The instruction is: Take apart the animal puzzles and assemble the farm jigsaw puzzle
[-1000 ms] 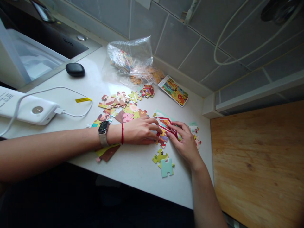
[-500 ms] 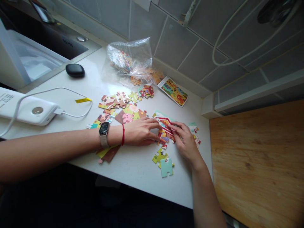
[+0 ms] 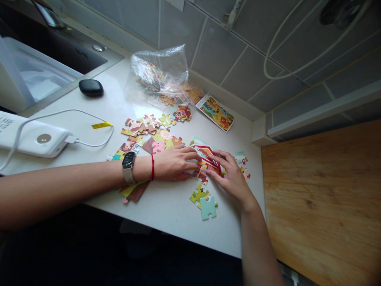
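My left hand point(image 3: 177, 162) lies palm down, fingers apart, its fingertips on the left edge of a partly joined puzzle section point(image 3: 205, 153) with a red-framed barn picture. From the right, my right hand point(image 3: 230, 171) touches the same section, fingers spread, thumb near its lower edge. A green piece point(image 3: 198, 194) and a light teal piece point(image 3: 208, 208) overlap just below. Left of the section is a pig-picture group point(image 3: 159, 143), partly behind my left hand. More pieces point(image 3: 139, 126) are heaped beyond it. Small pieces point(image 3: 245, 172) show behind my right hand.
A clear plastic bag point(image 3: 160, 73) with pieces stands near the tiled wall, beside a picture card point(image 3: 216, 112). At the left are a black case point(image 3: 91, 87), a white power bank point(image 3: 35, 135) with a cable and a sink point(image 3: 104, 61). A wooden board point(image 3: 321, 198) is at the right.
My right thumb has moved left and down along the barn section, and its fingers have shifted slightly. My left hand stays nearly in place. The whole view has shifted slightly.
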A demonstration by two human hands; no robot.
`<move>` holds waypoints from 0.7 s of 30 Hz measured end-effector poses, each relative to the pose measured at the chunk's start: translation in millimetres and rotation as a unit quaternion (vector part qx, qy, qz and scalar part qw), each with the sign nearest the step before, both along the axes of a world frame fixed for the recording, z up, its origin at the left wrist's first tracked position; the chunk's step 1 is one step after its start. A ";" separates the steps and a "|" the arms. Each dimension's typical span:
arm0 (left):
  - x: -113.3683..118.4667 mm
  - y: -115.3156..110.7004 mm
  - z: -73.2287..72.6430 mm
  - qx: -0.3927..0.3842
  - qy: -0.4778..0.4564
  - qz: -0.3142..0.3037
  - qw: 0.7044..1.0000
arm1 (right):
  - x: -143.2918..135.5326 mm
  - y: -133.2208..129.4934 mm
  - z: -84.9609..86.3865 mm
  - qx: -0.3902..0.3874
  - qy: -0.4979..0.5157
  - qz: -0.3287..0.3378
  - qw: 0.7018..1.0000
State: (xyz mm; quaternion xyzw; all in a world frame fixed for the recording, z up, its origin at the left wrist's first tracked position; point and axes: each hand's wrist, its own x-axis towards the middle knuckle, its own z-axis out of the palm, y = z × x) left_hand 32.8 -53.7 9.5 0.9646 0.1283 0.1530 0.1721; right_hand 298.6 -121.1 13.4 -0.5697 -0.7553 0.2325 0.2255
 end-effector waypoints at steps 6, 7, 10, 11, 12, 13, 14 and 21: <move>0.8 1.7 0.5 -0.012 -0.005 -0.011 1.000 | -3.2 0.4 -1.0 0.010 -0.003 -0.008 1.000; 0.9 2.0 0.4 -0.012 -0.004 -0.011 1.000 | -3.9 0.2 -1.1 0.012 -0.003 -0.011 1.000; 0.4 2.6 0.6 -0.007 -0.007 -0.012 1.000 | -6.5 -0.4 -1.5 0.017 -0.004 -0.019 1.000; 0.2 2.6 0.8 -0.006 -0.009 -0.014 1.000 | -7.4 -0.5 -1.7 0.018 -0.006 -0.021 1.000; -0.1 2.5 1.1 -0.006 -0.012 -0.016 1.000 | -8.1 -0.7 -2.0 0.020 -0.008 -0.023 1.000; -0.2 2.2 1.2 -0.007 -0.017 -0.017 1.000 | -8.8 -0.7 -2.4 0.021 -0.010 -0.025 0.999; -0.4 1.8 1.4 -0.010 -0.022 -0.018 1.000 | -9.4 -0.7 -2.9 0.023 -0.012 -0.027 0.999; -4.3 5.3 7.5 -0.051 -0.022 0.008 0.998 | -11.7 -0.5 -5.1 0.031 -0.022 -0.035 0.999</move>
